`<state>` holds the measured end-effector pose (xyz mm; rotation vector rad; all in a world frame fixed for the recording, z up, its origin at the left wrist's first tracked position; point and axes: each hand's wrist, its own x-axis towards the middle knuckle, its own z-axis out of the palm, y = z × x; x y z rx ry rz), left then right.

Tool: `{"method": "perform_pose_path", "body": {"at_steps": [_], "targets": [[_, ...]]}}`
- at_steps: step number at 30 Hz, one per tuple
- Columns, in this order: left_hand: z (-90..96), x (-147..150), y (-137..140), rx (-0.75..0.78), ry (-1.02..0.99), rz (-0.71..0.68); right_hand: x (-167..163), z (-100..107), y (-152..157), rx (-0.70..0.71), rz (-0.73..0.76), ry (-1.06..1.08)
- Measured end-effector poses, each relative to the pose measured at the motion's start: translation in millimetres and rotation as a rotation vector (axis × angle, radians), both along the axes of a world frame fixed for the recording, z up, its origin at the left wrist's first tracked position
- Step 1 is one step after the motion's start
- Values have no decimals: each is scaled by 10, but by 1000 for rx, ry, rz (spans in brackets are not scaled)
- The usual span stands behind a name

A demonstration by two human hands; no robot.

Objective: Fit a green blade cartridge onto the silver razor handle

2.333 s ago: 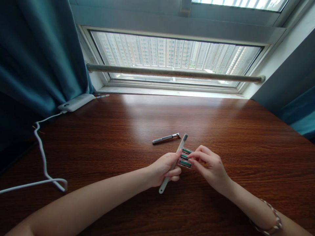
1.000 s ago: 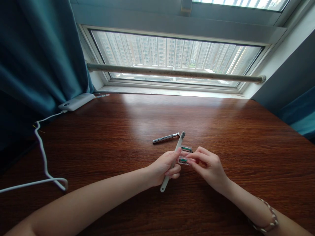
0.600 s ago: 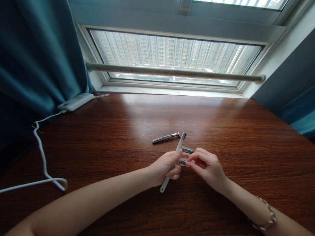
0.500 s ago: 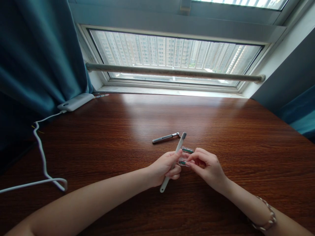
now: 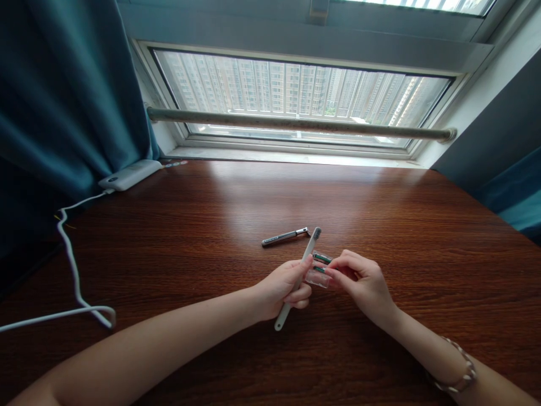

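My left hand point(image 5: 281, 288) is closed around a white toothbrush point(image 5: 311, 243), tilted with its dark bristles up and away from me. The same hand also grips a small clear plastic case point(image 5: 318, 279) at its left side. One razor cartridge point(image 5: 322, 259) with a green strip sits in the case's far part. Between thumb and fingertips, my right hand point(image 5: 364, 285) pinches a second razor cartridge point(image 5: 319, 269), above the middle of the case. Just beyond the toothbrush head, a grey razor handle point(image 5: 284, 237) lies on the table.
The brown wooden table point(image 5: 203, 225) reaches back to a window with a horizontal metal bar point(image 5: 296, 122). A white power bank point(image 5: 133, 175) lies at the far left beside the blue curtain point(image 5: 76, 84). Its white cable point(image 5: 71, 259) runs along the left side.
My right hand has lifted the near razor cartridge out of its slot and shifted it toward the middle of the case. My left hand holds still with the toothbrush and case.
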<state>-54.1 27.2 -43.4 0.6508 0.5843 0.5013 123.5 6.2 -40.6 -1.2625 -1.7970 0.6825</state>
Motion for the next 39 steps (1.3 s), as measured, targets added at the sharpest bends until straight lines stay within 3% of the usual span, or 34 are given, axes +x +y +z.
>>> {"method": "perform_pose_path", "body": {"at_steps": [9,15,22,28,33,36,39], "targets": [[6,12,-8,1,3,-31,-22,-26,-13,-20,12,-10],[5,-2,2,1,-8,-87,-27,-37,1,-28,-82,37],[-13,-18,19,-76,-3,-94,63,53,108,-16,287,56],[-3,-11,17,-66,39,-112,95,112,144,-13,323,-7],[63,-32,45,44,105,-91,359,117,363,26,166,-74],[81,-46,54,126,148,-70,608,1,559,24,-6,-152],[80,-54,37,173,170,-77,775,-156,695,-30,-82,-226]]}}
